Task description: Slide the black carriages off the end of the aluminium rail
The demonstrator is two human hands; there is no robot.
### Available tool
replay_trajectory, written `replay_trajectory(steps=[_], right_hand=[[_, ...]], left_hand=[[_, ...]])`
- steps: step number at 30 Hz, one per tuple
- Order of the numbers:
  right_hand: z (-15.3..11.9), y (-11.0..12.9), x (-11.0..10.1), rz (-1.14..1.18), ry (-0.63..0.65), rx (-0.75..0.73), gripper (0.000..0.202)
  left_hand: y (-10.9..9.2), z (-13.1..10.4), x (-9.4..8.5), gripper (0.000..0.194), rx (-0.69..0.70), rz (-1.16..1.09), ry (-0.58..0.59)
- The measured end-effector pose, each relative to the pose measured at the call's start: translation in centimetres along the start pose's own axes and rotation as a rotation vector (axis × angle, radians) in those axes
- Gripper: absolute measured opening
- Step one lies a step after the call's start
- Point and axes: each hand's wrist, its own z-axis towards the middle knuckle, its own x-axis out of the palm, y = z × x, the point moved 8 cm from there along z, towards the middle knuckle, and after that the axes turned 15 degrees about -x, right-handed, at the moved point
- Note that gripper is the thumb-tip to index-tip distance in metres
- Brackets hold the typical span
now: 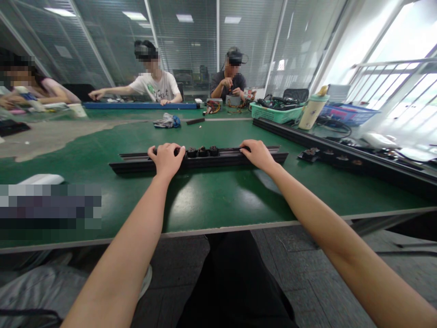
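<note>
A long black channel rail [225, 160] lies crosswise on the green table in front of me. Several small round black pieces [202, 151] sit in its groove near the middle. My left hand [166, 159] is closed over the left part of the rail, thumb beside the round pieces; dark parts show under its fingers, partly hidden. My right hand [257, 154] grips the right part of the rail, with fingertips on its upper edge. Small dark pieces [309, 155] lie on the table, right of the rail's end.
A longer black rail [341, 152] runs diagonally along the right. Beyond it stand a green basket [276, 113] of cables and a yellow tumbler [311, 111]. A crumpled cloth [167, 120] lies farther back. Several people sit across the table, near a blue bar [139, 105].
</note>
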Motion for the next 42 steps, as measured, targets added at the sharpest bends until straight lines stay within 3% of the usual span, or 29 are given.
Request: replay_trajectory(steps=[12, 42], right_hand=[[0.1, 0.4, -0.3, -0.019, 0.007, 0.064, 0.024], [-0.3, -1.3, -1.0, -0.045, -0.01, 0.113, 0.022]], left_hand=[[-0.3, -0.2, -0.2, 0.032, -0.001, -0.007, 0.007], [-0.1, -0.1, -0.1, 0.033, 0.011, -0.016, -0.003]])
